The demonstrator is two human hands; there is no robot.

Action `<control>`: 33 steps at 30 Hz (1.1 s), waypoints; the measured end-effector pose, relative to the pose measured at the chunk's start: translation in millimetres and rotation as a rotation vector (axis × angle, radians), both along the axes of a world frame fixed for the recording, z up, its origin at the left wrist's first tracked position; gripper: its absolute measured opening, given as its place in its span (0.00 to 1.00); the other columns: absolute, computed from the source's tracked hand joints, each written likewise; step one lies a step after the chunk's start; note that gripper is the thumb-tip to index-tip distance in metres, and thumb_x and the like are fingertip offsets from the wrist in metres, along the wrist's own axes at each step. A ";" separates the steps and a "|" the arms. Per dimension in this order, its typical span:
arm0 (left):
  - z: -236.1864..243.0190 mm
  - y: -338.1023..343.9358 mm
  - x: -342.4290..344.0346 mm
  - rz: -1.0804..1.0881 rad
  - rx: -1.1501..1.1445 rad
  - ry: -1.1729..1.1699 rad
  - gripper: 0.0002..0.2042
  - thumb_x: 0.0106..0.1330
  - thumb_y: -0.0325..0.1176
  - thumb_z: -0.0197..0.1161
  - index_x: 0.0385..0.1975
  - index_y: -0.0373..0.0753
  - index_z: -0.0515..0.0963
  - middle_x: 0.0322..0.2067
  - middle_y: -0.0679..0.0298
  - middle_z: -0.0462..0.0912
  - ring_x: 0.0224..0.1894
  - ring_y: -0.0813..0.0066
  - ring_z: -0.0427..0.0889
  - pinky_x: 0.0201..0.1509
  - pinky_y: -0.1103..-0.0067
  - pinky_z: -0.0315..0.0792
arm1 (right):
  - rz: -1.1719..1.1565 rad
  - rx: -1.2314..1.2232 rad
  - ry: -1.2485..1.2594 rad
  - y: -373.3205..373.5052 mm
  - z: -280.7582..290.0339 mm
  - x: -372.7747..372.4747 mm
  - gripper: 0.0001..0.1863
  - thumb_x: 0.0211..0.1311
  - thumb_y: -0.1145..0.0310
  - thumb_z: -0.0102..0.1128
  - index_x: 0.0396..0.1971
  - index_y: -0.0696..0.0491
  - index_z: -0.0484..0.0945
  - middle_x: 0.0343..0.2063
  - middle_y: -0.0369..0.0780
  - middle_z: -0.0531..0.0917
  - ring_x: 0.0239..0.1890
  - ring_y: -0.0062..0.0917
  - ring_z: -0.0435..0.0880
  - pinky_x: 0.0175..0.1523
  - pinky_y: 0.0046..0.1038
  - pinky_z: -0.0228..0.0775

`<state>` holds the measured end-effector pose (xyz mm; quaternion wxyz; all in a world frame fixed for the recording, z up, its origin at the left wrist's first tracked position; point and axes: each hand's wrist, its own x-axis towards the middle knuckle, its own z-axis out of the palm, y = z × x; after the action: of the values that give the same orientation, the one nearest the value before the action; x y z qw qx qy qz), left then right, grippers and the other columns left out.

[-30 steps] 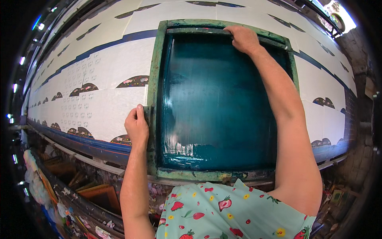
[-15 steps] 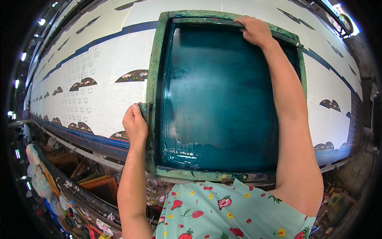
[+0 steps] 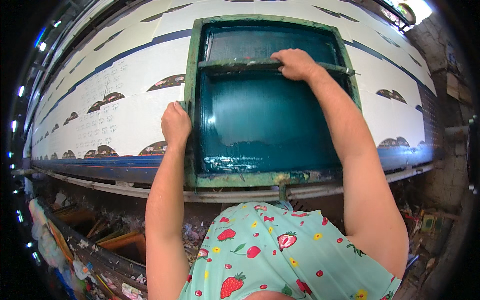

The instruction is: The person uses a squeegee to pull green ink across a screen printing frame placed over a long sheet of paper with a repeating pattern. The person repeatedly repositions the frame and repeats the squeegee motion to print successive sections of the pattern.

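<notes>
A green-framed printing screen (image 3: pixel 272 179) lies on the long table, its mesh coated with dark teal ink (image 3: pixel 265 125). Across the upper part of the mesh runs a long squeegee (image 3: pixel 235 65), spanning nearly from side to side. My right hand (image 3: pixel 296 64) is closed over the middle of this squeegee, fingers wrapped on its top edge. At the frame's left side, my left hand (image 3: pixel 176 123) is closed on a small block or handle of the screen frame. Wet ink shines near the screen's lower left corner.
White sheets (image 3: pixel 135 120) with dark, patterned curved gaps cover the table on both sides of the screen. A pale rail (image 3: pixel 115 189) runs along the table's near edge. Below left lie wooden frames (image 3: pixel 125 242) and coloured scraps; more clutter (image 3: pixel 427 222) is at lower right.
My right hand has drawn the squeegee from the far end of the screen toward me. My left hand stays on the frame's side. The view has shifted slightly.
</notes>
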<state>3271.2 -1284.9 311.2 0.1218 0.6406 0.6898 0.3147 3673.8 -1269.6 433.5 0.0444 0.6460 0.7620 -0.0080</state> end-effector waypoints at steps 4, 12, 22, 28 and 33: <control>-5.0 1.0 -4.1 -0.014 -0.002 0.020 0.21 0.86 0.43 0.50 0.45 0.32 0.86 0.44 0.37 0.90 0.49 0.31 0.89 0.55 0.46 0.80 | 0.024 0.015 0.040 -83.5 -14.2 -30.8 0.20 0.66 0.69 0.67 0.58 0.44 0.88 0.49 0.46 0.92 0.55 0.47 0.91 0.61 0.50 0.84; -7.0 2.9 -8.7 -0.039 -0.024 0.018 0.22 0.85 0.45 0.50 0.49 0.32 0.87 0.48 0.38 0.91 0.53 0.35 0.90 0.60 0.49 0.82 | -0.023 0.058 0.087 -226.0 -31.4 -84.0 0.19 0.66 0.70 0.70 0.56 0.42 0.89 0.49 0.43 0.91 0.53 0.44 0.91 0.57 0.47 0.85; -4.7 3.1 0.8 -0.036 -0.068 -0.013 0.24 0.85 0.46 0.49 0.51 0.32 0.88 0.51 0.38 0.91 0.57 0.36 0.89 0.63 0.50 0.81 | 0.103 0.224 0.171 -307.8 -58.1 -101.5 0.30 0.56 0.44 0.82 0.54 0.47 0.92 0.47 0.41 0.88 0.54 0.41 0.85 0.57 0.45 0.79; -12.6 6.7 -10.9 -0.037 -0.008 0.023 0.24 0.84 0.45 0.47 0.48 0.31 0.88 0.53 0.37 0.89 0.58 0.33 0.88 0.64 0.49 0.80 | 0.198 0.352 0.178 -313.0 -74.4 -103.4 0.32 0.55 0.41 0.81 0.52 0.49 0.90 0.46 0.41 0.86 0.52 0.39 0.83 0.54 0.42 0.74; -17.6 16.2 -4.3 0.023 0.022 0.140 0.25 0.83 0.46 0.47 0.50 0.32 0.88 0.54 0.38 0.89 0.58 0.33 0.87 0.65 0.48 0.78 | 0.371 0.320 0.414 -334.6 -73.6 -59.9 0.34 0.61 0.45 0.79 0.60 0.53 0.86 0.56 0.48 0.88 0.59 0.45 0.86 0.64 0.46 0.78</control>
<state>3266.8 -1268.7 293.6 0.0626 0.6545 0.7003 0.2781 3613.9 -1604.2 359.8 -0.2133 0.4794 0.8512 -0.0111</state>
